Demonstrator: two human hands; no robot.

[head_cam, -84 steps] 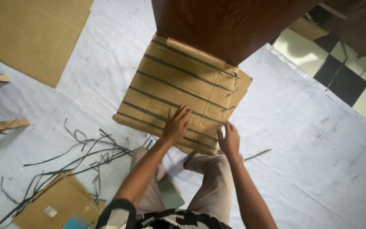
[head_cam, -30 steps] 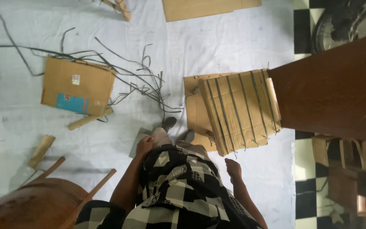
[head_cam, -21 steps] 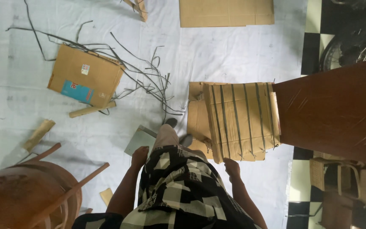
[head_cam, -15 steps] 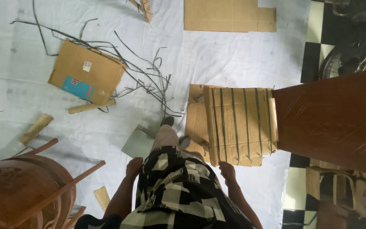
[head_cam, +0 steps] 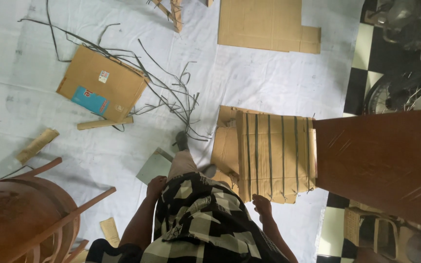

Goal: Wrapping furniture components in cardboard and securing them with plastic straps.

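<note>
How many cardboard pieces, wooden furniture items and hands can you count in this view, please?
Flat cardboard sheets: 2, the plain sheet and the labelled sheet
Strapped cardboard bundles: 1, the bundle
Wooden furniture: 2, the panel and the chair
Hands: 2, left hand, right hand
Total: 7

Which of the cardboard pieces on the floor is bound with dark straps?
The strapped cardboard bundle beside the right hand, against the brown wooden panel. The labelled box and flat sheet carry no straps.
</note>
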